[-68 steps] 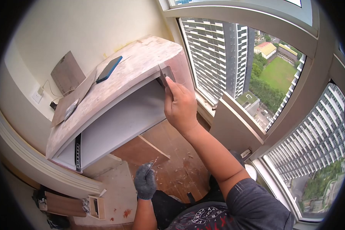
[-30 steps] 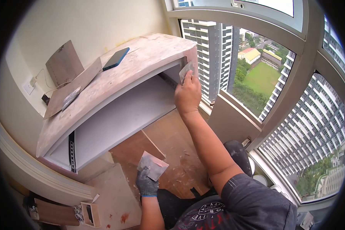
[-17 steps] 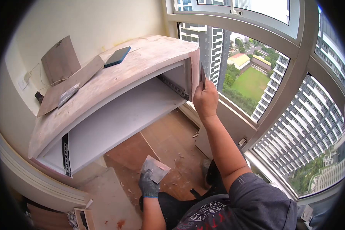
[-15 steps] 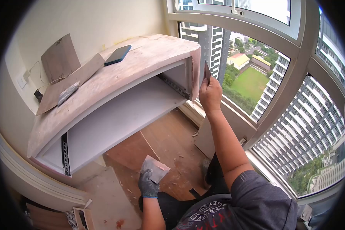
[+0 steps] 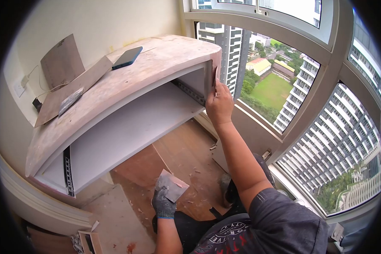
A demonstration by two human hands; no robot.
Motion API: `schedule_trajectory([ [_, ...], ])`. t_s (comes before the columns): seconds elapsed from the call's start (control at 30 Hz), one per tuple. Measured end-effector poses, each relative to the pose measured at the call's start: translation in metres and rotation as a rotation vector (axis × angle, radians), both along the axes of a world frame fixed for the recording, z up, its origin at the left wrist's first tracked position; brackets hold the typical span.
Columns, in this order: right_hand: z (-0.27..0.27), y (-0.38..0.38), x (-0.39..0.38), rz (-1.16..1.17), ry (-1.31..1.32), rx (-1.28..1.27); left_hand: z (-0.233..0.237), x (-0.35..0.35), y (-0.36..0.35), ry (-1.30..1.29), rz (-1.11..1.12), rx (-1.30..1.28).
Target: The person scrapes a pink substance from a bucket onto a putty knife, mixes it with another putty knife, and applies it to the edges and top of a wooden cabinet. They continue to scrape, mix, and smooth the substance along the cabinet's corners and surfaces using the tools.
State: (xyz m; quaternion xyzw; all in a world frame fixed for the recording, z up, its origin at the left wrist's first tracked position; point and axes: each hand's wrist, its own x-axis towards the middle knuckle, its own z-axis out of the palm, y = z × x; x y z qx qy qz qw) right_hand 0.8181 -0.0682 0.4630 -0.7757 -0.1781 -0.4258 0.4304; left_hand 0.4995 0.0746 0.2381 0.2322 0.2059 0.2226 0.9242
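My right hand (image 5: 221, 103), bare, is closed on a thin putty scraper (image 5: 215, 78) seen nearly edge-on. Its blade lies along the right front edge of a curved cabinet (image 5: 169, 53), whose surface has patchy pinkish filler. My left hand (image 5: 162, 204), in a grey work glove, holds a flat metal filling plate (image 5: 170, 183) low over the floor. A smear of pinkish putty (image 5: 181, 183) sits on that plate. The cabinet front is an open bay with a black drawer runner (image 5: 68, 171) at its left side.
On the cabinet top lie a phone (image 5: 128, 57), thin boards (image 5: 64, 61) and a plastic-wrapped item (image 5: 71, 101). Windows (image 5: 271, 89) stand to the right. Dust and scraps cover the wooden floor (image 5: 194, 148); a small wooden frame (image 5: 91, 242) lies at lower left.
My right hand has moved left with the scraper, from in front of the window onto the cabinet's right edge. The left hand with its plate has barely moved. The view has shifted slightly.
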Motion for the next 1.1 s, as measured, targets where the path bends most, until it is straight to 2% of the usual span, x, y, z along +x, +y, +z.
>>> schedule_trajectory([
  [0.17,0.003,0.013,-0.021,-0.014,-0.042,-0.004,-0.022,0.003,0.007,0.004,0.008,0.006],
  [0.3,0.009,0.004,-0.042,0.094,-0.112,0.032,-0.006,0.002,0.004,0.11,0.048,0.053],
  [0.43,0.026,-0.022,-0.034,0.068,0.043,0.085,-0.002,-0.004,0.001,0.146,0.075,0.083],
  [0.63,0.039,-0.016,-0.012,-0.015,0.005,0.034,-0.012,-0.001,0.002,0.182,0.099,0.128],
  [0.87,0.036,0.035,-0.019,-0.14,-0.087,-0.04,-0.019,0.005,0.001,0.186,0.119,0.168],
  [0.97,0.036,0.024,-0.029,-0.022,0.013,-0.02,-0.025,0.005,0.001,0.217,0.113,0.202],
  [1.1,0.034,0.0,-0.043,0.067,-0.054,0.041,-0.017,0.007,0.001,0.205,0.118,0.144],
])
